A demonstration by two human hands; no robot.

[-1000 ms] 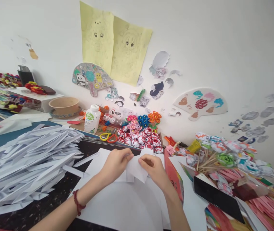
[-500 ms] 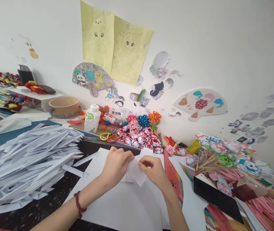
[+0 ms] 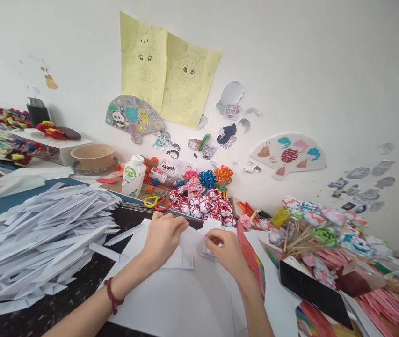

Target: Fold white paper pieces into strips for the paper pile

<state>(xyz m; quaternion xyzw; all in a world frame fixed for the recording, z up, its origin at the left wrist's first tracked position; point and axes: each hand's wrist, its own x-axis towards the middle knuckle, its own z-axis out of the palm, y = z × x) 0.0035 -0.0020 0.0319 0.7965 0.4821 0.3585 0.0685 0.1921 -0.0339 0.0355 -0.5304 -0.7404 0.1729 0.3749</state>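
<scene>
My left hand (image 3: 164, 239) is closed in a pinch on a small piece of white paper (image 3: 192, 238). Its right side reaches the fingertips of my right hand (image 3: 225, 250), where thumb and index finger curl into a ring against it. White on white blurs its outline. Below my left hand lies a folded white paper piece (image 3: 186, 261), and a small stack of white paper (image 3: 211, 226) sits behind and under my right hand. All of this is above large white sheets (image 3: 178, 304) on the dark tabletop. A dark red bead bracelet (image 3: 110, 295) circles my left wrist.
A heap of folded white paper strips (image 3: 45, 234) fills the left side. Scissors (image 3: 157, 202), a white bottle (image 3: 133, 177) and red-white paper flowers (image 3: 202, 203) stand behind. At right lie a black phone (image 3: 315, 292), wooden sticks (image 3: 295, 236) and pink strips (image 3: 385, 309).
My hands have moved apart, the left one leftward. The small paper, earlier hanging with a corner downward between them, is now lifted and spans the gap. The view has tilted slightly up.
</scene>
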